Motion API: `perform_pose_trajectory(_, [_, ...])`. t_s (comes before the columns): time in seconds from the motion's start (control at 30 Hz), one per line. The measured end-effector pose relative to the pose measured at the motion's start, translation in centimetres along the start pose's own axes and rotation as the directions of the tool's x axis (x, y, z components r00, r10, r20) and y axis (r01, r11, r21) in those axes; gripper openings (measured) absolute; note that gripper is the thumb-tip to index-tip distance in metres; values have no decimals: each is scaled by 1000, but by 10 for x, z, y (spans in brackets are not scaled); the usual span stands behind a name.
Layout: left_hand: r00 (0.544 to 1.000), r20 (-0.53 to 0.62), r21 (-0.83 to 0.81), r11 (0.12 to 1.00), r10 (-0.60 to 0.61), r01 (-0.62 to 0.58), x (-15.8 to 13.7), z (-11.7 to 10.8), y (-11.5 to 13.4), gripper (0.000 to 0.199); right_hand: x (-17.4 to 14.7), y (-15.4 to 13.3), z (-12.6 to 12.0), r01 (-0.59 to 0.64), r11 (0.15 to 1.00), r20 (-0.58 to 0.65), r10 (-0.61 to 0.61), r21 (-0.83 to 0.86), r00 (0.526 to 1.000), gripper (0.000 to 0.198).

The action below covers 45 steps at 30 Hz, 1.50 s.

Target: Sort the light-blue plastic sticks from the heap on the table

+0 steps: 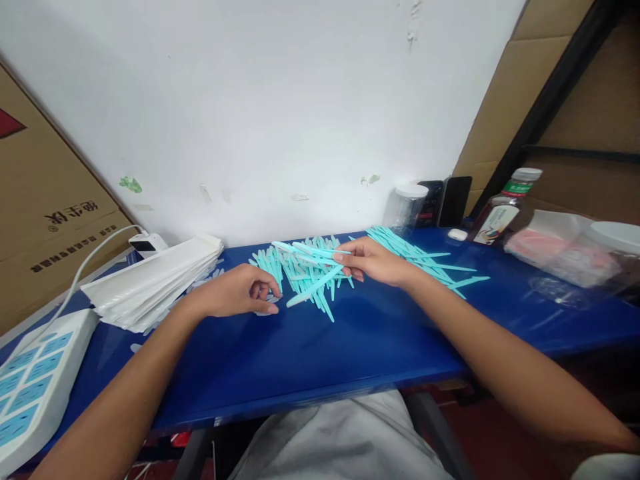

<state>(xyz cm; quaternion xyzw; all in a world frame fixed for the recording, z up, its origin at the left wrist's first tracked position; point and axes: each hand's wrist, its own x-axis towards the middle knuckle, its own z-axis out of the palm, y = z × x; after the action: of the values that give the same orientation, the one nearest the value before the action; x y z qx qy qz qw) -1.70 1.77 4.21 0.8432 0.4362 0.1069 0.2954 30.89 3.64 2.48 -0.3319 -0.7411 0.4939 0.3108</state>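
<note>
Our right hand (367, 260) pinches a few thin blue-green sticks (314, 287) between thumb and fingers, and they fan out toward our left hand. Our left hand (243, 291) is loosely curled, with a gap between thumb and fingertips, and we see nothing in it. We think we are in the middle of sorting out a few sticks. The next move seems to call for a soft but steady pinch, so none slip, and for our left hand to help line up the ends. The held sticks are just above a messy pile (303, 273) of the same kind on the blue desk (310, 367), so they could get mixed up. Past our right hand there is another bunch (413, 253) of sticks. Near our left arm lies a stack of white packets (155, 287), with small see-through bits (135, 348) by its edge. Farther out are a white power strip (63, 367) on the left, and a clear jar (406, 208) and a bottle (500, 213) on the right.
</note>
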Motion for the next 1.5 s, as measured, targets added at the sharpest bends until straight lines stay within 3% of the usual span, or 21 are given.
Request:
perform_pose_trajectory(0.1, [997, 71, 50, 999, -17, 13, -3, -10, -11, 33, -1, -5, -4, -16, 1000, -30, 16, 17, 999, 43])
perform_pose_trajectory(0.27, [980, 185, 118, 992, -71, 49, 2, 2, -16, 24, -1, -5, -5, -35, 999, 1, 35, -36, 999, 44])
perform_pose_trajectory(0.57, [993, 98, 102, 993, -69, 59, 0, 1, -9, 29, -1, -2, -6, -14, 997, 47, 18, -81, 999, 48])
perform_pose_trajectory(0.8, [991, -133, 57, 998, 11, -3, 3, -7, -10, 37, -1, -6, -3, -29, 999, 54, 28, 24, 998, 52])
perform_pose_trajectory(1.0, [972, -231, 21, 999, 46, -43, 8, -1, -8, 36, -2, -4, -3, -85, 990, 47, 80, 110, 996, 47])
perform_pose_trajectory(1.23, [888, -460, -135, 989, -2, -68, 12, 2, -4, 40, -1, -2, -4, -124, 976, 64, 114, 178, 991, 41])
perform_pose_trajectory(1.37, [856, -514, -238, 968, -54, -82, 12, 2, -1, 42, 0, 0, -3, -118, 977, 71, 106, 177, 992, 42])
perform_pose_trajectory(1.5, [815, -577, -209, 974, -52, -87, 13, 3, -4, 39, 1, 1, -3, -95, 982, 38, 90, 160, 995, 46])
